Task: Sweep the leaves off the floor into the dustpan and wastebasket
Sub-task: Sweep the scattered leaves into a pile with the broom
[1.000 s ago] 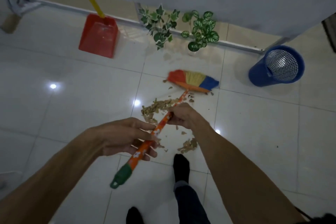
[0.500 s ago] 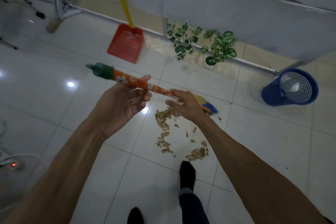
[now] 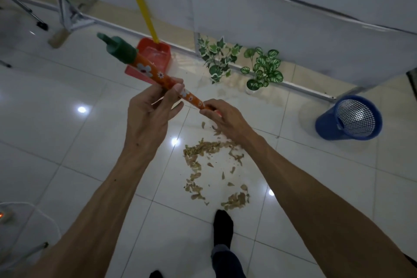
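I hold a small broom by its orange flowered handle [image 3: 155, 74], whose green cap points up and to the left. My left hand [image 3: 151, 115] grips the handle's middle, thumb over it. My right hand [image 3: 223, 115] pinches the handle lower down and hides the broom head. Dry brown leaves [image 3: 207, 151] lie scattered on the white floor tiles below my hands. A red dustpan [image 3: 155, 54] with a yellow pole stands by the wall behind the handle. At the right stands the blue mesh wastebasket [image 3: 352, 117], tilted toward me.
Two green potted plants [image 3: 241, 65] stand against the wall's metal rail. Stand legs [image 3: 67, 16] sit at the far left. A power strip with white cable [image 3: 6, 214] lies at the lower left. My feet in black socks [image 3: 222, 228] stand just below the leaves.
The broom's capped end has swung up from the lower left to the upper left, in front of the dustpan. Both hands rose with it; the broom head left the floor and went out of sight.
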`<state>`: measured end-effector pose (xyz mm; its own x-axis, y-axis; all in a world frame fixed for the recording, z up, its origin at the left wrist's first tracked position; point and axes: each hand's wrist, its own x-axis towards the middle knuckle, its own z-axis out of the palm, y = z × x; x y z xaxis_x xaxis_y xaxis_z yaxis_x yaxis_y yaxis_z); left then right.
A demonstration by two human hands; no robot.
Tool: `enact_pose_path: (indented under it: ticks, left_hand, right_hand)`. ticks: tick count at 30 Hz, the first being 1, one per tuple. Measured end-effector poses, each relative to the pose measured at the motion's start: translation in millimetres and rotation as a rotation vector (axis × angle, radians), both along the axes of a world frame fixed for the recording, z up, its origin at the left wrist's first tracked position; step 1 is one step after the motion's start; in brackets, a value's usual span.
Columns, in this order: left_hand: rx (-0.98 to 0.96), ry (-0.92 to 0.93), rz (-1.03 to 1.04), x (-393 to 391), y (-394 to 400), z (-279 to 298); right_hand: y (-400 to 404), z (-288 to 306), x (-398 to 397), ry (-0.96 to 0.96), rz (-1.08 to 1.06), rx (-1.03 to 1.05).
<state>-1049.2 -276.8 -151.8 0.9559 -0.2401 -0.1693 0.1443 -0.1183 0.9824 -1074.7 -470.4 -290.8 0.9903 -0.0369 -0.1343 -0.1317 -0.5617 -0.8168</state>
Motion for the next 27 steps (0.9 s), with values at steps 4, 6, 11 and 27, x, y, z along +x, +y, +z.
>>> enact_pose_path:
  ticks: [4, 6, 11, 27]
  left_hand:
    - [-0.098, 0.015, -0.023, -6.5, -20.9, -0.4]
    - [-0.125, 0.074, -0.031, -12.7, -31.1, -7.4]
    - [-0.029, 0.142, -0.087, -15.3, -46.0, -38.6]
    - [0.072, 0.039, 0.023, -16.9, 118.2, -3.4]
  right_hand:
    - [-43.8, 1.3, -4.9, -0.040, -0.015, -0.100]
    - [-62.5, -5.2, -10.5, -0.032, -0.021, -0.158]
    - [-83.0, -36.0, -23.9, -0.003, -0.070, -0.121]
    - [102.6, -16.6, -2.5, 0.193, 0.079, 0.025]
